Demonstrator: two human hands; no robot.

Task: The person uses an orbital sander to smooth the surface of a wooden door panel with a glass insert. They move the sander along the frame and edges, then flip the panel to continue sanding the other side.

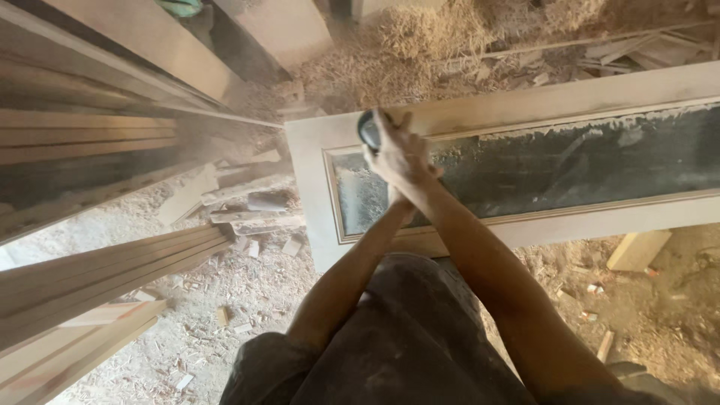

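Both my arms reach forward over a pale wooden door frame point(525, 101) that lies flat on the floor, with a dark dusty panel point(570, 165) set in it. My right hand point(401, 154) is wrapped around a small dark round tool point(369, 129) at the frame's upper inner edge, near the left end. My left hand point(397, 196) is mostly hidden under my right wrist, pressed against it; whether it also grips the tool is not visible. Fine dust hangs in the air.
Long wooden boards point(97, 277) lean or lie stacked at the left. Sawdust, shavings point(420, 37) and small offcuts point(247, 217) cover the floor. A wood block point(637, 250) lies below the frame at the right. My dusty clothed knees point(397, 337) fill the bottom.
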